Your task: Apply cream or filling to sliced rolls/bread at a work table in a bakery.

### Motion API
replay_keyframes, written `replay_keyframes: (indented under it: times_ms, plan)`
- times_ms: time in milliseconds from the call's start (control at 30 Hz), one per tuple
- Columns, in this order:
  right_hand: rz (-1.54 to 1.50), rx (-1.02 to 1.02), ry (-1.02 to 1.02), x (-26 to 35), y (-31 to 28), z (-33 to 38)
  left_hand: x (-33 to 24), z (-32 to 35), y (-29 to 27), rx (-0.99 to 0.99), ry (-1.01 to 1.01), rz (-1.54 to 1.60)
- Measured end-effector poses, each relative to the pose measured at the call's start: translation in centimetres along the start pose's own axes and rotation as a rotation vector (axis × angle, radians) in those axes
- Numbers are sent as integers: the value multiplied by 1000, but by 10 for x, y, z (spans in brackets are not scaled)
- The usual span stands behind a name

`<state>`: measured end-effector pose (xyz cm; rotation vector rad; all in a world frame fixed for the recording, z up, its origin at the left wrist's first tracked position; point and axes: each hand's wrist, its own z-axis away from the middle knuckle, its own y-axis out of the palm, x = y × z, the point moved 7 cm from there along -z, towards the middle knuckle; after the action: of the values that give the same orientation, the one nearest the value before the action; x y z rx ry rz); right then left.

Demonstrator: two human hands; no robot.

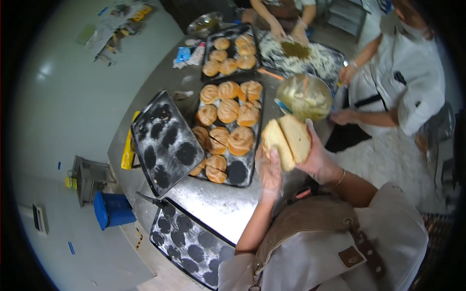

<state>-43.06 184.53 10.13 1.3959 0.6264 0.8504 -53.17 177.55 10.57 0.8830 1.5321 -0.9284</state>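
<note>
In front of my chest a round bun (277, 142) is held split, its pale crumb faces turned up and its two halves side by side. My left hand (271, 175), in a clear plastic glove, is closed round the left half with the thumb on the cut face. Gloved the same way, my right hand (320, 157) grips the right half from its outer side. Just left of my hands lies a dark baking tray (238, 172) with rows of browned, swirl-topped buns (228, 111), several with cuts across them. One round spot at its near right corner holds no bun.
A bunless tray (170, 138) overlaps the bun tray; another (194, 237) sits nearer me. Beyond are a cream-smeared bowl (306, 94) and a second bun tray (228, 51). One co-worker's hands (291, 34) work over a tray of shredded white filling (301, 58); another person (393, 72) stands right.
</note>
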Motion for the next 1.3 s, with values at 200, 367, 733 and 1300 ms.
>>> replay_keyframes:
  times_ms: [200, 367, 733, 1300]
  plan:
    - [-24, -67, -204, 81, -63, 41, -9, -52, 65, 75, -22, 284]
    - [443, -215, -444, 157, -88, 104, -19, -152, 125, 137, 418, -795]
    - [762, -246, -358, 249, -121, 107, 76, -243, 229, 693, 341, -1719]
    - [243, -130, -81, 294, -162, 89, 109, -223, 283, 1004, 139, -1637]
